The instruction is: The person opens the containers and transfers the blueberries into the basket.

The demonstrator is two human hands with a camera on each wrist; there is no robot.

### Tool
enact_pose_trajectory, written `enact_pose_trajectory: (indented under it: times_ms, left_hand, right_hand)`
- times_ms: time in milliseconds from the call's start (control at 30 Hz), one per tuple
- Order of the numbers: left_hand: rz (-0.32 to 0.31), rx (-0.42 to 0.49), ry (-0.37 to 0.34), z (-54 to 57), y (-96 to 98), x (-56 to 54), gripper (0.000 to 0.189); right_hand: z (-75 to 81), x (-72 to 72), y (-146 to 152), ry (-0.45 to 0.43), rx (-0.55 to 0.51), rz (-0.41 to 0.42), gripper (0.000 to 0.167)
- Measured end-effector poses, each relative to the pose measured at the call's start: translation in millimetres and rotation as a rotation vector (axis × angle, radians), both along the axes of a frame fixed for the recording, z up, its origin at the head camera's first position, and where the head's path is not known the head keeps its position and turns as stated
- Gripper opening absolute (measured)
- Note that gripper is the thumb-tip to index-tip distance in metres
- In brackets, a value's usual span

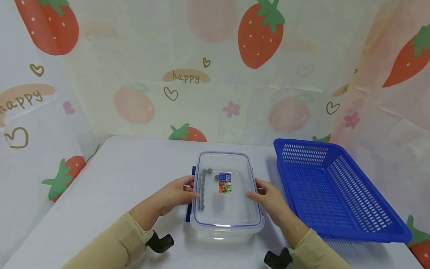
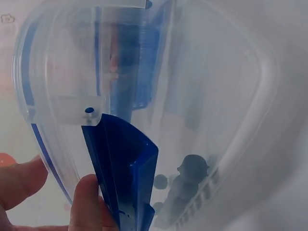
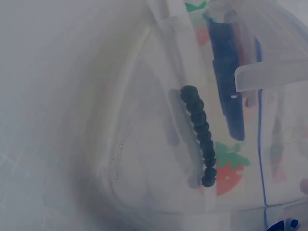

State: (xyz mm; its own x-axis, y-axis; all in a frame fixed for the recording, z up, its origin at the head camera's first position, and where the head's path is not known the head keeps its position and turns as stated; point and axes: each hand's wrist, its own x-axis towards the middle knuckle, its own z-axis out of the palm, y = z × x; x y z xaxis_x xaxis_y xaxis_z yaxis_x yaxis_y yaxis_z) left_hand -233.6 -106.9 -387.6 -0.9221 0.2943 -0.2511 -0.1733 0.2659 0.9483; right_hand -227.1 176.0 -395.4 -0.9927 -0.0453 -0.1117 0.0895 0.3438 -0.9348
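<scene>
A clear plastic food storage container [image 1: 215, 235] sits on the white table, its lid [image 1: 231, 211] on top with a blue seal line and a small printed label [image 1: 225, 183]. My left hand [image 1: 175, 195] grips its left edge, thumb on the lid rim. Beside those fingers a blue latch [image 2: 122, 168] angles out from the wall. On the opposite edge my right hand [image 1: 271, 198] holds the rim, thumb over the lid. Through the clear wall shows a dark, caterpillar-like row of round beads [image 3: 199, 130], lying along the left side inside. A couple of separate dark round pieces show near the label.
A large blue plastic basket [image 1: 339, 233] with slotted walls stands to the right of the container, close to my right forearm. Strawberry-printed curtains [image 1: 215, 104] hang behind the table and on both sides. Black wrist mounts [image 1: 160, 243] stick out below the sleeves.
</scene>
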Motion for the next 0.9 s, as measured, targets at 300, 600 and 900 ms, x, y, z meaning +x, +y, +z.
enact_pose_trajectory:
  times_ms: [300,600,900]
  left_hand:
    - [-0.073,0.043,-0.003,-2.5,-3.8,1.2,0.065]
    - [-0.099,0.071,-0.014,-2.0,-5.6,-0.3,0.066]
    - [-0.061,0.080,-0.043,-0.6,-6.2,-0.5,0.069]
  right_hand:
    - [-4.2,0.3,1.6,0.010,-0.010,-0.006,0.067]
    - [-4.8,1.4,2.0,0.033,-0.035,-0.004,0.067]
    - [-5.5,1.3,1.8,0.041,-0.050,0.003,0.067]
